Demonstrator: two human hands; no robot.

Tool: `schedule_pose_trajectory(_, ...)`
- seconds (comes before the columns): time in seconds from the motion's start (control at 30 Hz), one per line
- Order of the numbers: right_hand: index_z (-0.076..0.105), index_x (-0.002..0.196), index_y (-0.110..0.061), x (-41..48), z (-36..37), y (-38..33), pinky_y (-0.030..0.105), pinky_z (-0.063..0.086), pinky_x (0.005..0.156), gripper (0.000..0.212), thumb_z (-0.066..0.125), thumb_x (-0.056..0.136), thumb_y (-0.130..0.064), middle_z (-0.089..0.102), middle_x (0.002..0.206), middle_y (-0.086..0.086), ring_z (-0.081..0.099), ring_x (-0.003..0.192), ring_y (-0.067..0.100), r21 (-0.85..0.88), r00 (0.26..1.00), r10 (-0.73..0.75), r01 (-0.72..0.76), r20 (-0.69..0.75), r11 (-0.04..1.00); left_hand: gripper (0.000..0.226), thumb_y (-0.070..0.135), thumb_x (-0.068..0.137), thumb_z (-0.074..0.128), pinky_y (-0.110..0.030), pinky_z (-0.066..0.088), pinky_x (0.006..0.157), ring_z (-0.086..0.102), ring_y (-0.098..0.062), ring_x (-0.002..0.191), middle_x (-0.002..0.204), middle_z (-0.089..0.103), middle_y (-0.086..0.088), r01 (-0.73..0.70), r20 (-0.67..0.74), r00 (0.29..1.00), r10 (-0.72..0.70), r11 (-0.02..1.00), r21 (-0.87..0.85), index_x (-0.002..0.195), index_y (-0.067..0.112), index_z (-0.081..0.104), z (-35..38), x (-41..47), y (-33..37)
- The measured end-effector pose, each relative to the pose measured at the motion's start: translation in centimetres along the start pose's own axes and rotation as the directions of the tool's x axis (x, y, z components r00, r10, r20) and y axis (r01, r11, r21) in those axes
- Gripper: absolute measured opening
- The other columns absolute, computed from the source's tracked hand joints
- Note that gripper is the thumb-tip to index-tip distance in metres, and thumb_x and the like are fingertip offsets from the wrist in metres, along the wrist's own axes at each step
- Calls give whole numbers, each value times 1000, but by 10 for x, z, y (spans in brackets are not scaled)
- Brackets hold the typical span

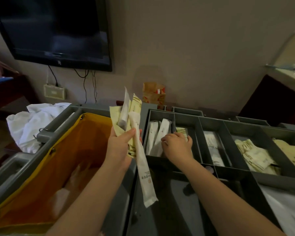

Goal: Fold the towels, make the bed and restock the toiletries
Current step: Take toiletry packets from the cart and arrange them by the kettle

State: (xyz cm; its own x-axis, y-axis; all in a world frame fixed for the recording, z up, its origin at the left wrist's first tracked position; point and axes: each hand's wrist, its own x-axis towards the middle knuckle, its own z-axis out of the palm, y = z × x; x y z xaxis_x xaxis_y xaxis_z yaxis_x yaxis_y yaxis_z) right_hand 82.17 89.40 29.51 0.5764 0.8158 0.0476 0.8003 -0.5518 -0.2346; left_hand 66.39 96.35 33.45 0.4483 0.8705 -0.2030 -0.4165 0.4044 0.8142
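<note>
At the centre of the frame, a bundle of cream and white paper toiletry packets (126,114) is gripped upright in the left hand (120,145). Just right of it, in the second compartment of the grey plastic divided tray (279,183), small cream sachets (181,129) lie directly beneath the curled, downturned fingers of the nearer right hand (177,142); whether one is pinched cannot be told.

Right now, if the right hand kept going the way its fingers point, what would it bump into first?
Most likely the cream packets in the grey tray's second compartment: the right hand's fingertips look almost on them already, though depth is hard to judge.
</note>
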Motion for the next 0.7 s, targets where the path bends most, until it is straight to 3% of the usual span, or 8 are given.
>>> schedule_pose_trajectory(0.03, 57, 125, -31, -1, -1, -2, 49, 11, 114, 30, 43, 99, -34, 51, 136, -8, 31, 136, 16, 36, 999, 19, -18, -29, 999, 46, 1, 90, 55, -25, 53, 52, 66, -19, 81, 116, 62, -18, 15, 22, 1000, -15, 1000, -2, 133, 17, 47, 1, -1, -2)
schedule_pose_trajectory(0.1, 59, 121, -29, -10, -9, -8, 42, 30, 110, 28, 44, 99, -35, 58, 123, -8, 46, 122, 15, 236, 989, 63, -30, -131, 971, 46, 2, 90, 55, -26, 53, 53, 66, -19, 77, 115, 62, -19, 30, 58, 998, -30, 1000, 3, 133, 17, 47, 3, -4, -5)
schedule_pose_trajectory(0.17, 62, 109, -28, -28, -24, -18, 30, 48, 89, 20, 46, 98, -32, 63, 101, -10, 58, 99, 10, 579, 985, 79, 25, -155, 815, 47, 4, 90, 57, -29, 53, 56, 66, -20, 79, 116, 63, -19, 26, 73, 997, -28, 999, 28, 133, 18, 47, 6, -6, -7)
schedule_pose_trajectory(0.23, 59, 97, -33, -53, -39, -25, 22, 51, 76, 11, 48, 96, -31, 64, 91, -11, 61, 87, 5, 778, 993, 9, 89, -121, 621, 48, 6, 89, 58, -32, 54, 59, 67, -24, 85, 118, 63, -17, 23, 88, 996, -26, 999, 38, 133, 20, 48, 10, -10, -8)
schedule_pose_trajectory(0.3, 56, 98, -38, -75, -46, -27, 23, 55, 75, 7, 53, 93, -33, 66, 89, -7, 64, 83, 4, 821, 995, -86, 90, -51, 564, 48, 5, 89, 58, -33, 57, 62, 69, -24, 89, 115, 65, -13, 18, 106, 994, -21, 1000, 23, 133, 22, 48, 17, -17, -10)
schedule_pose_trajectory(0.37, 52, 103, -43, -91, -47, -23, 22, 57, 71, 19, 60, 89, -32, 67, 91, -6, 66, 83, 3, 830, 993, -119, 55, 14, 555, 48, 5, 89, 57, -37, 57, 67, 69, -25, 94, 115, 66, -11, 6, 123, 992, -8, 1000, 13, 133, 22, 49, 28, -23, -12)
schedule_pose_trajectory(0.5, 51, 107, -42, -107, -52, -2, 19, 55, 66, 30, 65, 87, -25, 67, 92, -5, 67, 82, 4, 899, 1000, -9, -5, 10, 438, 49, 4, 89, 57, -45, 56, 80, 68, -25, 97, 115, 66, -9, -20, 163, 986, 16, 999, 25, 133, 23, 49, 62, -37, -20)
schedule_pose_trajectory(0.7, 54, 95, -38, -130, -69, 54, 26, 55, 70, 20, 62, 89, -21, 65, 94, -10, 64, 86, 7, 893, 987, 123, 35, -101, 449, 46, -1, 90, 54, -41, 57, 75, 64, -29, 102, 115, 65, -11, -4, 175, 985, 10, 999, -34, 129, 24, 50, 106, -60, -55)
